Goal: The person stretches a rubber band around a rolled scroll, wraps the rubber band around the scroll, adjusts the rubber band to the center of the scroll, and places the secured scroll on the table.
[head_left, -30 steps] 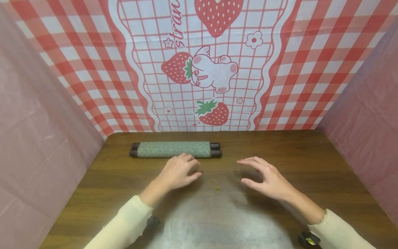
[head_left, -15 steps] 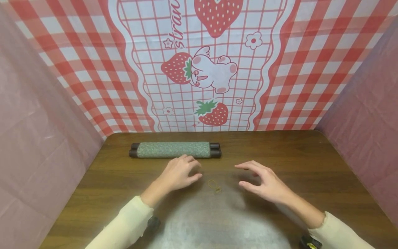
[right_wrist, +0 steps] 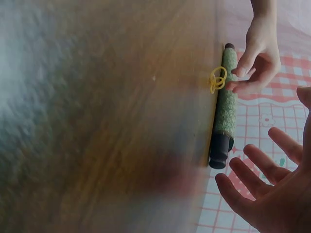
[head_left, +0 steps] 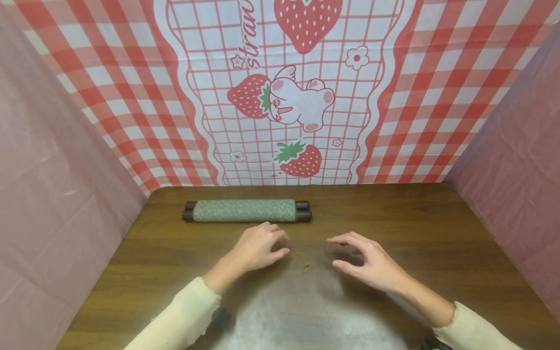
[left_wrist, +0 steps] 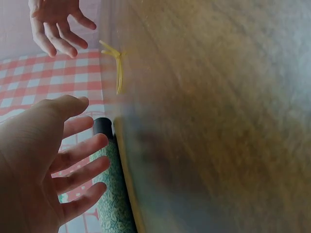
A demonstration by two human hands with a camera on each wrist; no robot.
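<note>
A rolled scroll (head_left: 245,210) with green patterned cloth and dark rod ends lies toward the back left of the table. In front of it, a thin yellow rubber band (head_left: 302,262), looped and twisted, rests on the wood between the hands. My left hand (head_left: 259,248) hovers just in front of the scroll, fingers loosely bent and holding nothing. To the right of the band, my right hand (head_left: 372,262) is held in the air, its fingers spread and relaxed. Both wrist views show the fingers apart, with the band (left_wrist: 118,68) and the scroll (right_wrist: 226,102) beyond them.
The brown wooden table (head_left: 393,209) has rounded back corners. Behind it hangs a red-and-white checked strawberry cloth (head_left: 302,92). Pink curtains (head_left: 57,184) close off both sides.
My left hand has shifted slightly right and toward the front, away from the scroll. My right hand has moved a little left and frontward. The scroll and rubber band stay put.
</note>
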